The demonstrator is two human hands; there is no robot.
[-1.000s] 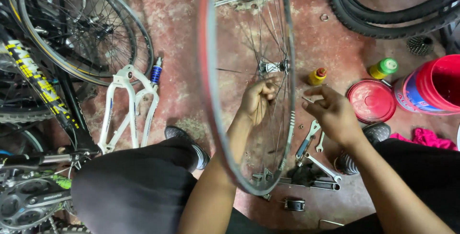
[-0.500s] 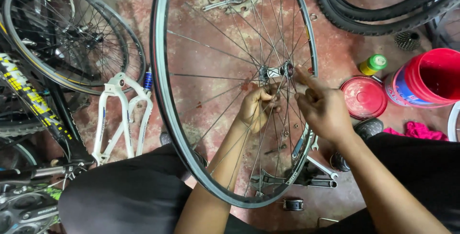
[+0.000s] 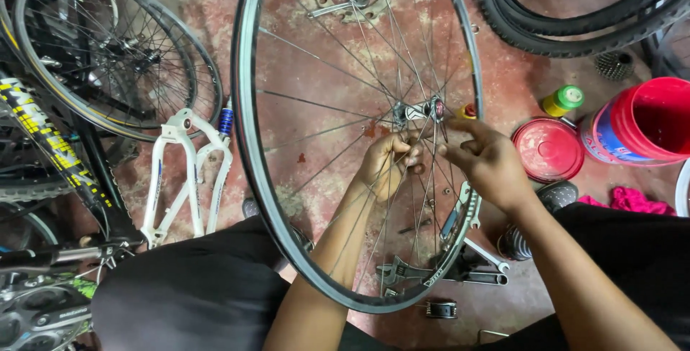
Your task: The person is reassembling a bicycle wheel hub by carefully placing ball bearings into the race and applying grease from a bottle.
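Observation:
A spoked bicycle wheel with a silver rim point(image 3: 246, 142) stands between my knees, its face turned toward me. Its metal hub point(image 3: 420, 111) sits right of centre. My left hand point(image 3: 388, 163) reaches through the spokes and closes on the wheel just below the hub. My right hand point(image 3: 485, 160) is on the near side, fingertips pinching at the hub's axle end. Whether a small part lies between those fingers is not visible.
Wrenches point(image 3: 467, 211) and small tools lie on the red concrete floor under the wheel. A red bucket point(image 3: 643, 121), a red lid point(image 3: 548, 148), and a green-capped bottle point(image 3: 563, 99) stand right. A white fork point(image 3: 180, 178), wheels point(image 3: 108, 49) and tyres point(image 3: 575, 13) surround me.
The wheel has swung from nearly edge-on to face-on toward me. Both hands stayed at the hub, and the view has drifted slightly.

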